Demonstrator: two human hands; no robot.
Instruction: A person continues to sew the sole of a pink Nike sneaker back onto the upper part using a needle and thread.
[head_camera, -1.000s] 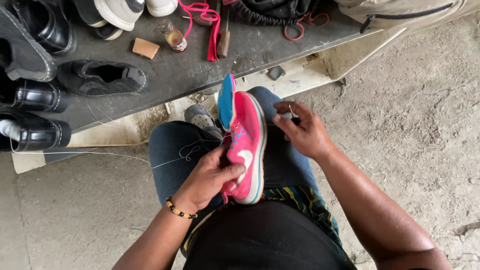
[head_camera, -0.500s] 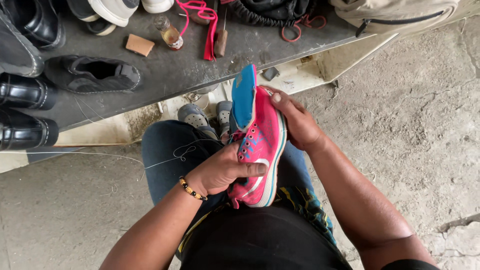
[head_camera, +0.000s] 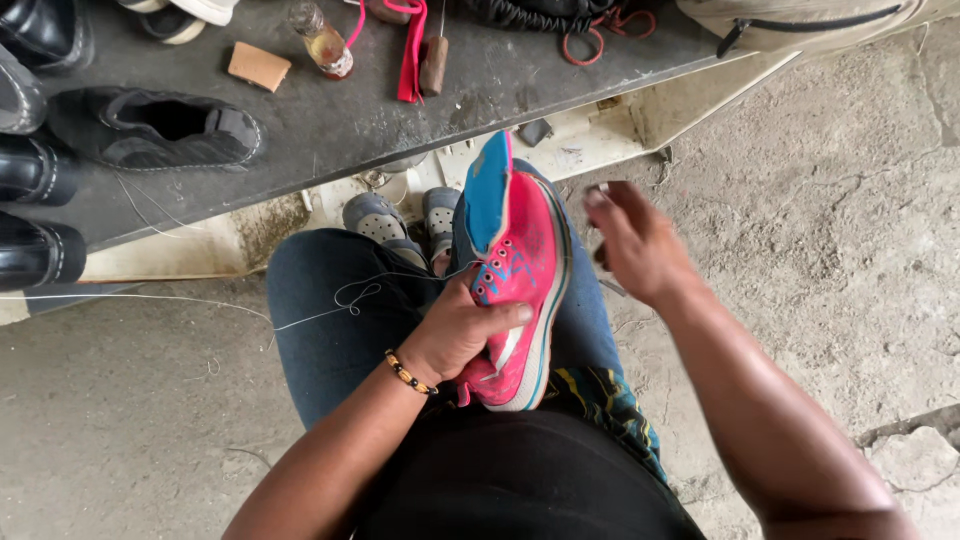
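At nine o'clock, black shoes (head_camera: 150, 128) rest on a dark board (head_camera: 330, 130), with a small glass bottle (head_camera: 322, 40) toward eleven. A white thread (head_camera: 300, 318) trails across the person's blue jeans (head_camera: 330, 330). At centre, the left hand (head_camera: 455, 330) wraps its fingers firmly around the pink sneaker (head_camera: 520, 290), propped on the lap, blue sole turned toward twelve. At two o'clock, the right hand (head_camera: 635, 245) hovers apart from the sneaker, blurred; whether it pinches anything I cannot tell.
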